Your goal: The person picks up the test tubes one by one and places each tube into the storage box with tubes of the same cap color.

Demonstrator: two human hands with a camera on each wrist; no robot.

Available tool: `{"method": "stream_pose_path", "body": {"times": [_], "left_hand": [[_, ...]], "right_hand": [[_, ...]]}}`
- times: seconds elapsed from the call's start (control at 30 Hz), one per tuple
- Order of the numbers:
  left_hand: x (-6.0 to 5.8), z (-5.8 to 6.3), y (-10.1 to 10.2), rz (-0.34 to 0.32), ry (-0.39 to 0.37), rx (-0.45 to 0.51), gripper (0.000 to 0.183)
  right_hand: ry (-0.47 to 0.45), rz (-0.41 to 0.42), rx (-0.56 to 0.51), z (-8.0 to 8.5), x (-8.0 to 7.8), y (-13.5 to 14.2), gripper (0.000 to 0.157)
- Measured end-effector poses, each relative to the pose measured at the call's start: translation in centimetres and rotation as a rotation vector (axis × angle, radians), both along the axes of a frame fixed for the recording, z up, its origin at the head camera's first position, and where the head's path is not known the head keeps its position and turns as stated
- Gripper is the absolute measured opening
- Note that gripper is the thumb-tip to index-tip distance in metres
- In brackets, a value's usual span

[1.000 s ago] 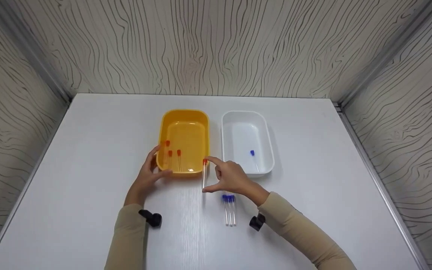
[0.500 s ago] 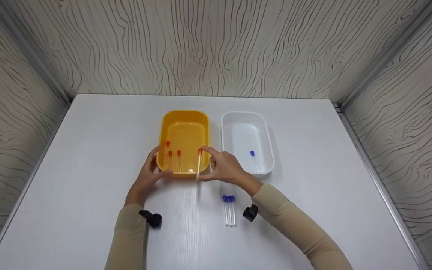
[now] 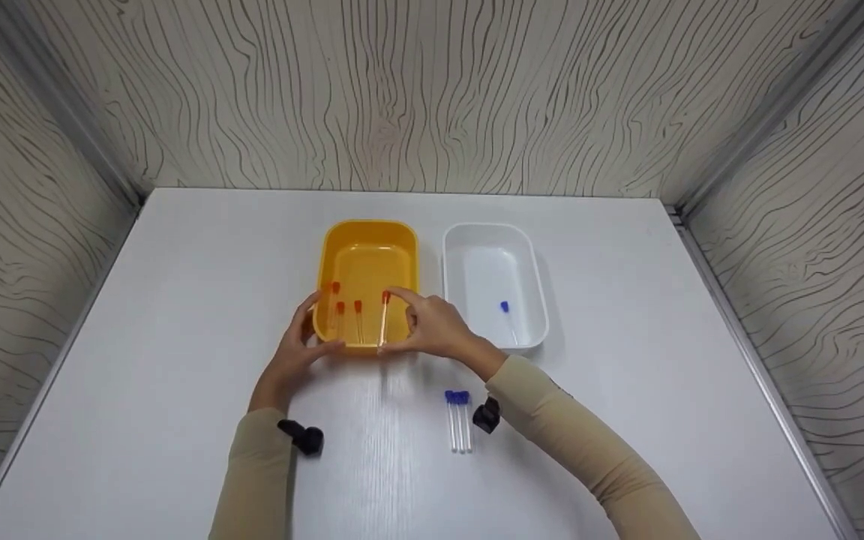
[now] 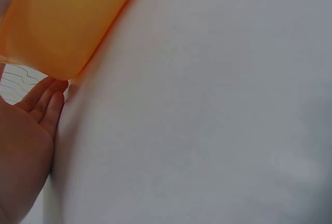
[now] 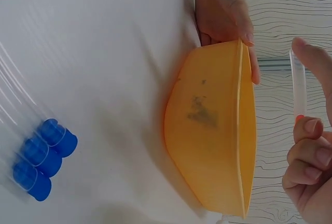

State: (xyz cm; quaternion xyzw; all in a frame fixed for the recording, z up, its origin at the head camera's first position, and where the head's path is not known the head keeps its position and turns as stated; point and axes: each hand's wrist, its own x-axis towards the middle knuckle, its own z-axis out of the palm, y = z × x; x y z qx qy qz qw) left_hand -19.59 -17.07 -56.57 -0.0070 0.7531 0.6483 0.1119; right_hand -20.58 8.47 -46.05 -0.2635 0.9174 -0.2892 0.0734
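Note:
In the head view my right hand (image 3: pixel 438 328) holds a red-capped test tube (image 3: pixel 384 321) over the near right part of the yellow bin (image 3: pixel 373 262). The index finger is on the cap and the thumb on the bottom end, as the right wrist view also shows for the tube (image 5: pixel 299 86). My left hand (image 3: pixel 289 365) grips the bin's near left corner, thumb at the near rim and fingers along the left side. Several red-capped tubes (image 3: pixel 358 307) lie inside that bin, partly hard to see against the yellow.
To the right stands a white bin (image 3: pixel 481 262) holding one blue-capped tube (image 3: pixel 505 307). Blue-capped tubes (image 3: pixel 460 424) lie side by side on the white table (image 3: pixel 177 337), in front of the bins. Patterned panels (image 3: pixel 394 97) enclose the table's back and sides.
My right hand has carried the red-capped tube left and away from me, from beside the yellow bin's near right corner to over the bin. The left hand has stayed put.

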Motion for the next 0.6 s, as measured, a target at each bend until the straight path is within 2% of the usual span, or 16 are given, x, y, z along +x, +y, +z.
{"method": "stream_pose_path", "body": {"times": [0.23,0.47,0.6], "left_hand": [[-0.1,-0.2,0.1,-0.004,0.036,0.02,0.087],[-0.1,-0.3,0.2,0.009,0.013,-0.01,0.089],[-0.2,-0.2,0.0,0.005,0.014,-0.008,0.088]], "right_hand": [[-0.038,-0.022,-0.032,-0.5,-0.7,-1.0,0.087],[-0.119,-0.075,-0.065,-1.0,-1.6,-1.9,0.088],[-0.136,-0.1,-0.082,-1.2,-2.1,-2.3,0.087]]}}
